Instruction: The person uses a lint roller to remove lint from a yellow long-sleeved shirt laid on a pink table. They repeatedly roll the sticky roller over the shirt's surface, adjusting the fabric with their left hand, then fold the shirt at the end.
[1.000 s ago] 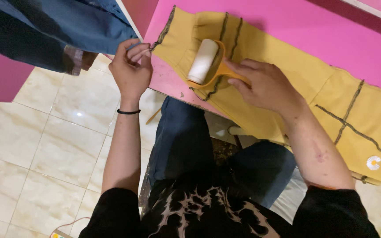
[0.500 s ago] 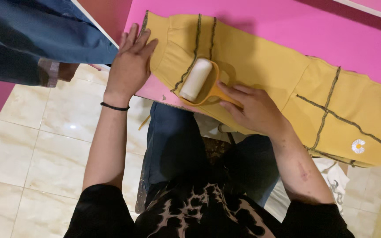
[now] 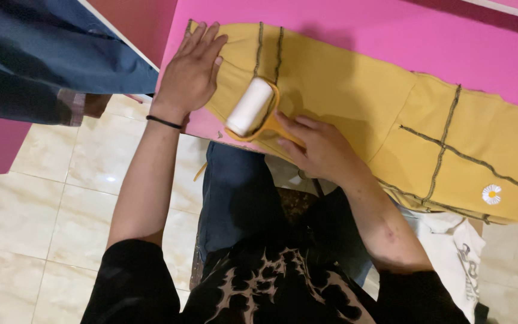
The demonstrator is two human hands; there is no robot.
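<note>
- Head view: lint roller [image 3: 250,107], white drum in an orange frame, lies on the yellow garment [image 3: 355,96] near its left end, beside two dark seam lines.
- Right hand [image 3: 316,147] is closed around the roller's orange handle.
- Left hand [image 3: 192,72] lies flat, fingers spread, pressing the garment's left edge.
- Garment is spread across the pink tabletop [image 3: 427,42]; a small daisy patch [image 3: 491,194] sits near its right end.
- Blue fabric [image 3: 49,60] hangs at the upper left, above the tiled floor [image 3: 43,198].
</note>
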